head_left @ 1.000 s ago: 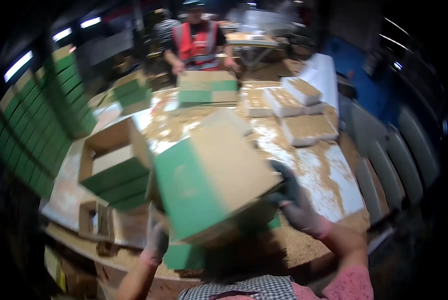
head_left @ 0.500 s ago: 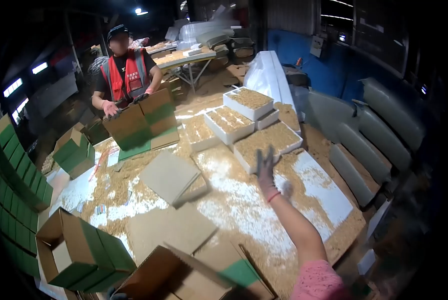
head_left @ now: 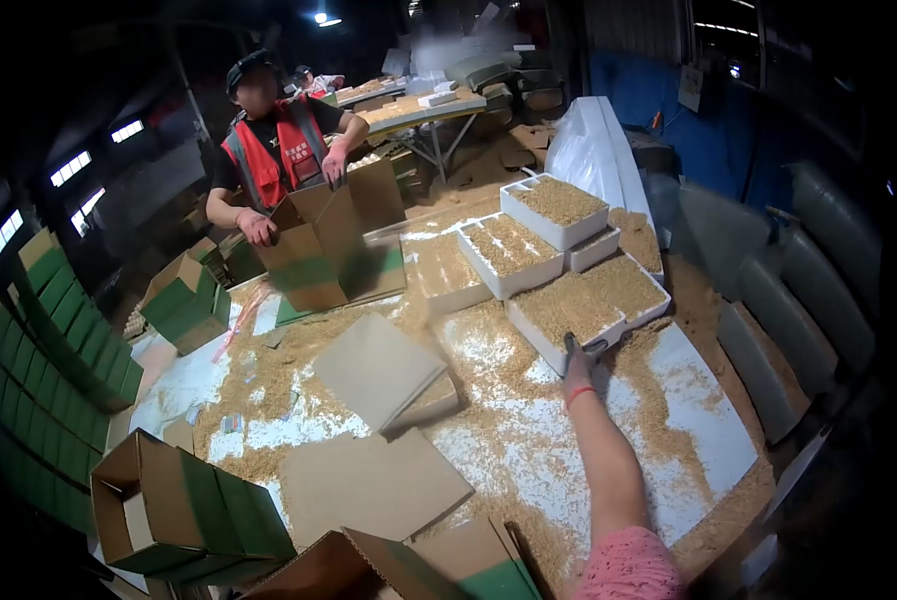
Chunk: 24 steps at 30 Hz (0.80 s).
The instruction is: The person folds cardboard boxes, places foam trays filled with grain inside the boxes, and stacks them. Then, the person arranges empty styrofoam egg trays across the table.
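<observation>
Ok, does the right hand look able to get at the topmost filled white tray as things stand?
Probably, but with a longer reach: the right hand is at the near edge of the front white tray, which lies between it and the topmost tray. Nothing is stacked on that one.

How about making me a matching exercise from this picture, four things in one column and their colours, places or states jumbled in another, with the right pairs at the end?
Column one:
1. Right hand
2. Co-worker's vest
3. Back wall on the right
4. Front cardboard sheet

Column two:
A. Blue
B. Lying flat
C. At the edge of a white tray
D. Mostly red

Right pairs: 1-C, 2-D, 3-A, 4-B
</observation>
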Motion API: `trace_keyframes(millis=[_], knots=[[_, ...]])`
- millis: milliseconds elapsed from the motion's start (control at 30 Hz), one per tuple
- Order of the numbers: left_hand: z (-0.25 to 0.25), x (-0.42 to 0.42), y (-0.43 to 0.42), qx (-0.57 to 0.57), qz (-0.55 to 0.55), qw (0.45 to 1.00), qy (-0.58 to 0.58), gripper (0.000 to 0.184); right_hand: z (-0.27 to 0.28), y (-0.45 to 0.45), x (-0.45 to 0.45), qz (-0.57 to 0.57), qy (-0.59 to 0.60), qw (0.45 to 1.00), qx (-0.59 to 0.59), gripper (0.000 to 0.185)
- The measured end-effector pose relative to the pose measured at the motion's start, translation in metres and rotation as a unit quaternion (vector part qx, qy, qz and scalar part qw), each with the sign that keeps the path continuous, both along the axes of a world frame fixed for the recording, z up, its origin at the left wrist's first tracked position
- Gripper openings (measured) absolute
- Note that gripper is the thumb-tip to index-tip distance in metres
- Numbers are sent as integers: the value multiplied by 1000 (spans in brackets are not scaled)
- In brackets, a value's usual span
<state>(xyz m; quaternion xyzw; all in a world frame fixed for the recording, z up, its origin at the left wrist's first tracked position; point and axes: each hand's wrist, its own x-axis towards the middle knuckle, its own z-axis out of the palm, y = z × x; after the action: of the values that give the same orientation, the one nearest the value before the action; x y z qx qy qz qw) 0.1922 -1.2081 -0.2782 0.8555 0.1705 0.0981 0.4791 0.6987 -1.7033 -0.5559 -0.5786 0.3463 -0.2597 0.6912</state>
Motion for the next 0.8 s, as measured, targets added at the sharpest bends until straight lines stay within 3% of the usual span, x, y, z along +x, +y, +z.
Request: trace_keyframes(millis=[100,167,233,300,333,433,500,567,600,633,667,700,733,800], knots=[[-19,-9,20,-48,-1,998,-41,48,31,-42,-88,91,-50,990,96,78],[-5,-2,24,41,-122,991,-24,42,108,-43,-169,191,-54,930,310,46],[5,-3,-3,-38,-60,997,-39,41,116,-65,-222,317,-140,890,295,46],[-1,-10,-6,-142,3,989,-50,45,157,-59,-281,347,-89,883,302,51],[-13,5,10,-50,23,997,-60,37,176,-57,-305,370,-83,866,326,52],[-18,7,10,-68,-22,994,-78,43,224,-44,-359,369,-5,869,329,54],[-21,21,7,-66,-51,992,-99,45,251,-34,-378,381,-9,868,320,52],[-35,41,12,-97,-73,989,-87,44,304,-7,-397,495,-38,843,206,50],[-4,39,-10,-111,-66,989,-67,45,316,-6,-399,594,-46,803,15,53],[28,38,-31,-125,-60,989,-47,45,328,-5,-400,639,-71,730,-232,56],[18,46,-29,-151,-106,978,-95,47,340,-4,-401,627,-120,650,-413,59],[13,50,-33,74,-97,977,-176,48,368,21,-406,641,-93,645,-406,63],[15,52,-40,65,-111,974,-189,48,396,47,-411,654,-65,639,-400,67],[29,49,-56,5,-142,970,-198,50,415,99,-423,719,65,686,-87,93]])
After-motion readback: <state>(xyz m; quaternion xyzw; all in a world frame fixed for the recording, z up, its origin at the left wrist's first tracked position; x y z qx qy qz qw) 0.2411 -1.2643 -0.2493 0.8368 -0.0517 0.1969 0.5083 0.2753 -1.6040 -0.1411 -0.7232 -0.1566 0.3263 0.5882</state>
